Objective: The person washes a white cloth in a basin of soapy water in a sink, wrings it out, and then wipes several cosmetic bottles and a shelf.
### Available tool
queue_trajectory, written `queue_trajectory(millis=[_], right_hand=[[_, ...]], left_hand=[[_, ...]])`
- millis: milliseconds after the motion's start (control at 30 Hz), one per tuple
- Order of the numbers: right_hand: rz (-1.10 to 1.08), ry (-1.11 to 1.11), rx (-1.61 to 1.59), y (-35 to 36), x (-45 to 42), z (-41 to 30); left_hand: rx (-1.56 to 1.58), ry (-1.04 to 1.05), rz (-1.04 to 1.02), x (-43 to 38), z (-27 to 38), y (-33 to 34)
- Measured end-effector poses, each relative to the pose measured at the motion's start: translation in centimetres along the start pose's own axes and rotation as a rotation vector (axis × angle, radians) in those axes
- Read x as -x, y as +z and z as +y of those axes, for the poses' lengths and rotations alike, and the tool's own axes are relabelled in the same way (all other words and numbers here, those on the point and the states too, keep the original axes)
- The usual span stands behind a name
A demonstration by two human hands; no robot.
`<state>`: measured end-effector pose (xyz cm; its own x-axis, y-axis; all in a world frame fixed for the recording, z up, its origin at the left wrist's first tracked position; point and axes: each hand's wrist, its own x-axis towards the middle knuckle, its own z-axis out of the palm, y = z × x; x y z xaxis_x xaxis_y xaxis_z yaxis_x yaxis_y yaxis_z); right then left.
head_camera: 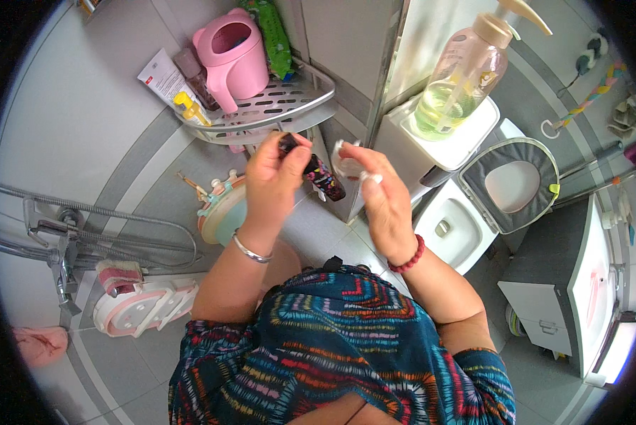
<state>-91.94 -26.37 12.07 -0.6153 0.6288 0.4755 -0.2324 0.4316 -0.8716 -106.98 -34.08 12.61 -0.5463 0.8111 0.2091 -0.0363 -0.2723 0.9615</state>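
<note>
In my left hand [276, 178], a small black cylindrical bottle [326, 180] with a colourful floral pattern is pinched between thumb and fingers. It slants down to the right, its black top end partly covered by my fingers. My right hand [384, 202] stands just to its right, fingers curled around a crumpled white piece [348, 163] that looks like tissue or a wipe; blur hides its exact kind. Bottle and white piece appear close, with a small gap. A metal corner shelf [297, 103] lies just beyond my hands.
The shelf bears a pink plastic cup [238, 58], a white tube [164, 77] and a small yellow bottle [190, 109]. At right stand a pump bottle [456, 79] of green liquid, a toilet [451, 228] and a vanity cabinet [541, 297]. A shower mixer [65, 260] juts from the left wall.
</note>
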Motion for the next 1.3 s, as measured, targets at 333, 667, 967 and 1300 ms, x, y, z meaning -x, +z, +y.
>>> queue_trajectory(millis=[333, 667, 967, 1300], right_hand=[[-0.177, -0.185, 0.514, 1.2, 0.6, 0.7], [-0.157, -0.055, 0.368, -0.9, 1.9, 1.7], [-0.173, -0.051, 0.362, -0.9, 1.9, 1.4], [-0.163, 0.041, 0.319, -1.1, 2.2, 1.4]], left_hand=[[-0.071, 0.221, 0.096, 1.0, 3.1, 0.7], [-0.446, 0.622, 0.590, -4.3, 8.2, -7.6], [-0.918, 0.622, 0.578, -10.1, 5.8, -11.3], [-1.477, 0.277, 0.595, -11.0, 6.3, -10.3]])
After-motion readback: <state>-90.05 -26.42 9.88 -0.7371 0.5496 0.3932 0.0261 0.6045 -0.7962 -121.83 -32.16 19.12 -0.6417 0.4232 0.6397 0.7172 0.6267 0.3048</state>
